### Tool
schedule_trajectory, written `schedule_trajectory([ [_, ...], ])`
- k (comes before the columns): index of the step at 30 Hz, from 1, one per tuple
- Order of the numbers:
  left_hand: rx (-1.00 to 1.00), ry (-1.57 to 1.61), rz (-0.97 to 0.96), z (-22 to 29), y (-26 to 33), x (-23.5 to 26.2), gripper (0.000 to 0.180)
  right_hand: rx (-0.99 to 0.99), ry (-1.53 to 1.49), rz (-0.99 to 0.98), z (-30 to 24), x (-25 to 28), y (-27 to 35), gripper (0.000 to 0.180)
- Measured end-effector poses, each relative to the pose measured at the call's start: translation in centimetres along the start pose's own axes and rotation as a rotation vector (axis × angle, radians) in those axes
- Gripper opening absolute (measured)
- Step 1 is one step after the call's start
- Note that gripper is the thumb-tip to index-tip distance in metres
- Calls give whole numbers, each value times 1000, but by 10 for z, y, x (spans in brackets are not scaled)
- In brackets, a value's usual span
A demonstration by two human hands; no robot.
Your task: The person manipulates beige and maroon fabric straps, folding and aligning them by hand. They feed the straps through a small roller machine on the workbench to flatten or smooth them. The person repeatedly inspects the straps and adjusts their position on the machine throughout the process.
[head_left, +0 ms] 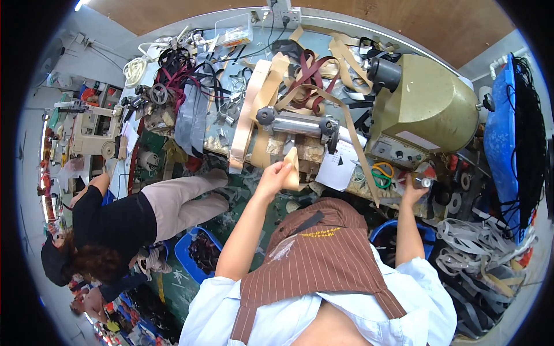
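Fisheye head cam looks down fr. above apron (pixel 314 262), L hand (pixel 274 180) & R hand (pixel 411 194) near.

Counter (pixel 262 39): olive-green machine (pixel 430 101), right; metal roller (pixel 297 124), left of machine; tan strips (pixel 248 115), left of roller; clear plastic box (pixel 233 42), far edge. Left hand (pixel 276 179): pinching tan piece (pixel 293 168), near side of roller. Right hand (pixel 413 189): at silver knob (pixel 425 182), near right. Floor (pixel 179 295): blue bin (pixel 182 254), dark straps (pixel 203 251) inside, left.

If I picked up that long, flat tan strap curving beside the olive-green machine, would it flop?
The long tan strap likely flops, since it bends in a curve. It's probably light, looking narrow and thin.
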State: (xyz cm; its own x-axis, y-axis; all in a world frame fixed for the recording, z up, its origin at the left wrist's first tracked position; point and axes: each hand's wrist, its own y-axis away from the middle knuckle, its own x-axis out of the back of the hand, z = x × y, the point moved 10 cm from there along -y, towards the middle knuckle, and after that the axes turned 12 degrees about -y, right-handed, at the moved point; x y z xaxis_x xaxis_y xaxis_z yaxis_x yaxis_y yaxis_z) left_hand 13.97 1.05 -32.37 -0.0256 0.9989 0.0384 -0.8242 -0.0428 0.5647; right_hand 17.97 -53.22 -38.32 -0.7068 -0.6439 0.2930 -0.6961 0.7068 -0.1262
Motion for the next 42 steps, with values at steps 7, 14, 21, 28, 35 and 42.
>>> schedule_trajectory([
  [7, -127, 136, 259, 10, 90, 46, 26, 29, -89, -304, -101, -16, 39, 61],
  [14, -199, 313, 508, 16, 149, 78, 20, -891, -715, -1253, -194, -163, 218, 78],
  [21, -283, 303, 568, 43, 181, 92, 21, -1688, -649, -1356, -213, -221, 383, 58],
  [28, -272, 295, 557, 40, 187, 90, 19, -1648, -749, -1289, -224, -234, 368, 48],
  [35, -285, 233, 489, 57, 168, 74, 18, -881, -416, -1308, -184, -201, 278, 47],
  [42, -291, 204, 330, 78, 151, 45, 20, 225, 319, -402, -128, -51, 97, 65],
])
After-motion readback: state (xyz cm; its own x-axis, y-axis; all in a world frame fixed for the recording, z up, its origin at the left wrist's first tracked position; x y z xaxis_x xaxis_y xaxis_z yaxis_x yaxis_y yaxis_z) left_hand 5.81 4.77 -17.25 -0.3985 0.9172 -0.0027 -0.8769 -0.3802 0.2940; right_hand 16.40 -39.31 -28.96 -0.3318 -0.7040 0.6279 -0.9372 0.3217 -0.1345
